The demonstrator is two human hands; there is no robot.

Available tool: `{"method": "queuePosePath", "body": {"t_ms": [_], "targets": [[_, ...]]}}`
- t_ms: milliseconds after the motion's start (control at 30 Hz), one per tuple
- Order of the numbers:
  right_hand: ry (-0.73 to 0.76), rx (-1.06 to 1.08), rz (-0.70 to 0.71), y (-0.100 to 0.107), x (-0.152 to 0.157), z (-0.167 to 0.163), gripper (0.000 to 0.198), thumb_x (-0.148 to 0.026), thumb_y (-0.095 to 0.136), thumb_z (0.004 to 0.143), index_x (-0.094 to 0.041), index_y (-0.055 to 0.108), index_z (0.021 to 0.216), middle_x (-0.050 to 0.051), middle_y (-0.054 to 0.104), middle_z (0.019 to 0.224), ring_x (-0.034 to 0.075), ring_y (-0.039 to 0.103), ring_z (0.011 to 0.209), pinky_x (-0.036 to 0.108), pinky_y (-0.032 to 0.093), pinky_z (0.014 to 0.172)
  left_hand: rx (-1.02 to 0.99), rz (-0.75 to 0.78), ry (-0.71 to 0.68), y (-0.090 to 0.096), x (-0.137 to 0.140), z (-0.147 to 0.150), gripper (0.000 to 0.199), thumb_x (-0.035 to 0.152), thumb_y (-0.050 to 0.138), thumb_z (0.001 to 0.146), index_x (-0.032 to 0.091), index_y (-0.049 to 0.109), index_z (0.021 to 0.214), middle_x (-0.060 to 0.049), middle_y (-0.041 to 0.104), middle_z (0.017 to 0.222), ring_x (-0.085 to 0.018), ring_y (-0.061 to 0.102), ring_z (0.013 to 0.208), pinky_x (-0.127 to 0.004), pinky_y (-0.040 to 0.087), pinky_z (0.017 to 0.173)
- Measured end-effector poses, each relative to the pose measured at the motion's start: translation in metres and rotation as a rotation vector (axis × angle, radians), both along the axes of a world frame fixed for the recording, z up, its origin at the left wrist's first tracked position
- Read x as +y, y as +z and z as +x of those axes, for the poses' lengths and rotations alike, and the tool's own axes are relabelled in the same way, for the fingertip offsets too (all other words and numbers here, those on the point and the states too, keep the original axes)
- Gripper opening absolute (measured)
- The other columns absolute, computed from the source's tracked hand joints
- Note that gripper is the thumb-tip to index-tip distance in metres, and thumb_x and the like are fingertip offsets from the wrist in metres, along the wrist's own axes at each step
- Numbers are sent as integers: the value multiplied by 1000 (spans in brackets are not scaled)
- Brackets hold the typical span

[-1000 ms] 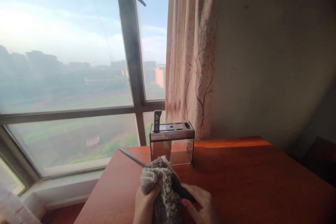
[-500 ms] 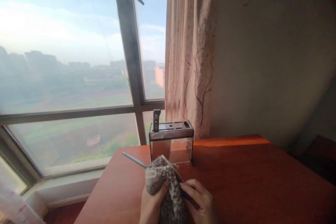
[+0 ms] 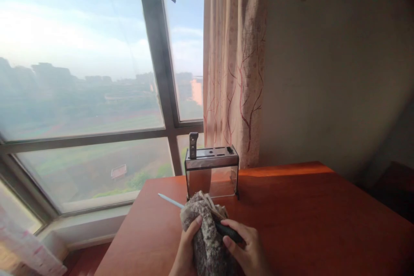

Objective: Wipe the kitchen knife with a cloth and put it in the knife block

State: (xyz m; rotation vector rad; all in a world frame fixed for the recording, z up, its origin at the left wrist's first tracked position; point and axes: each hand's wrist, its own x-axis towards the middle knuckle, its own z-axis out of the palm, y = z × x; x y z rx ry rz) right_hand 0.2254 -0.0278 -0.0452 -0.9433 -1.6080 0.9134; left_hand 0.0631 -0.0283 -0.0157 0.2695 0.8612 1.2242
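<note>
My left hand grips a grey speckled cloth that is wrapped round a thin metal rod or blade; its bare tip sticks out to the upper left. My right hand holds the tool's black handle at the cloth's right side. Just behind the hands a clear-sided knife holder with a slotted metal top stands on the red-brown wooden table. One dark handle stands upright in the holder's left slot.
A large window with a dark frame fills the left, and its sill lies beyond the table's left edge. A patterned curtain hangs behind the holder. A plain wall is on the right, with dark furniture at the far right.
The metal tip showing out of the cloth has grown shorter as both hands shifted slightly right and up. The black handle now shows more clearly in my right hand.
</note>
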Motion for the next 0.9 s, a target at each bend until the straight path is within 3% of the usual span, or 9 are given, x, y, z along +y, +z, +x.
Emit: {"method": "queuePosePath", "body": {"t_ms": [100,200,333,400,500,733,900], "targets": [[29,159,-180,-2,2,-2,36,-50,58,84,-24,69,107,6,73,79,20,69,62,24,54,53,-71,-25,-40,-6,0,-2,43,36,69,75,8,67,108,-16,76,83,-35,72,81,-45,55,78],[35,255,-214,-5,3,-3,35,-49,60,84,-24,68,108,5,72,75,20,68,60,25,55,52,-124,2,-69,-10,2,-7,40,35,67,77,8,69,107,-16,76,87,-36,72,83,-46,54,81],[-64,220,-86,-5,0,2,30,-43,64,82,-27,71,106,8,72,102,24,70,85,29,59,70,-148,38,-24,-10,6,-14,34,29,67,77,10,69,105,-14,77,89,-34,71,88,-45,54,83],[-159,170,-1,-4,-2,6,27,-42,67,80,-28,72,103,8,71,106,26,68,95,30,59,77,-150,58,16,-10,8,-18,32,28,68,76,12,69,104,-12,77,91,-33,71,90,-44,55,84],[-255,83,117,-2,-5,10,25,-42,68,79,-30,74,100,6,73,101,23,69,93,27,58,79,-147,54,56,-7,11,-23,26,27,67,77,14,71,99,-11,77,87,-33,71,91,-43,55,85],[-291,12,276,3,-10,17,22,-37,69,80,-30,73,101,5,74,99,24,68,94,28,57,82,-139,75,155,1,15,-40,15,19,63,79,14,75,85,-10,78,80,-33,70,95,-44,53,91],[-221,85,263,6,-10,21,20,-32,67,82,-29,72,101,6,72,96,22,69,86,28,58,76,-218,154,165,-5,20,-54,25,21,56,84,15,75,100,-11,78,89,-32,67,102,-44,49,97]]}}
